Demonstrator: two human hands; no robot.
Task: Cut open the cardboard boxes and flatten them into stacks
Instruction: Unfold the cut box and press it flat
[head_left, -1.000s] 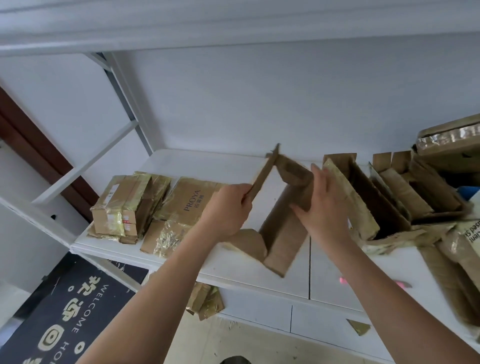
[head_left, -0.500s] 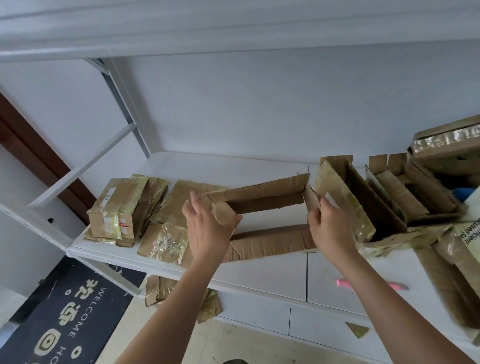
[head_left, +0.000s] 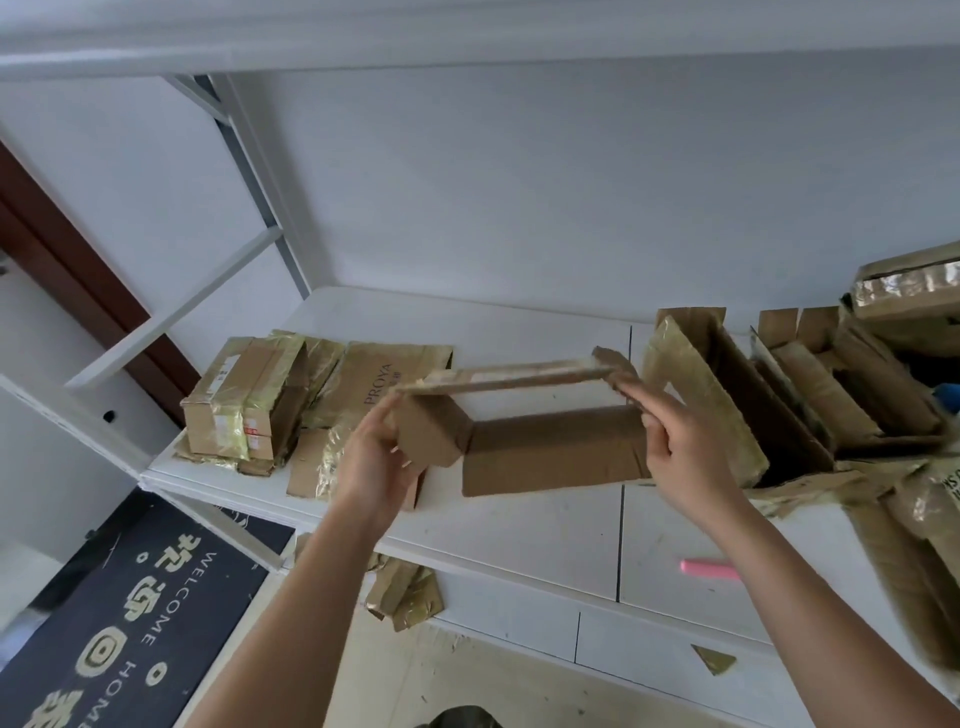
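Both hands hold an opened cardboard box just above the white table — the left hand curls its fingers round the box's left end flap, the right hand pinches the right end. A flattened stack lies left; a pink cutter rests near the front edge.

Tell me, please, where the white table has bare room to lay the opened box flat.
Bare table lies in front of the opened box, between the flattened stack and the pink cutter. The right side, with open boxes, is crowded.
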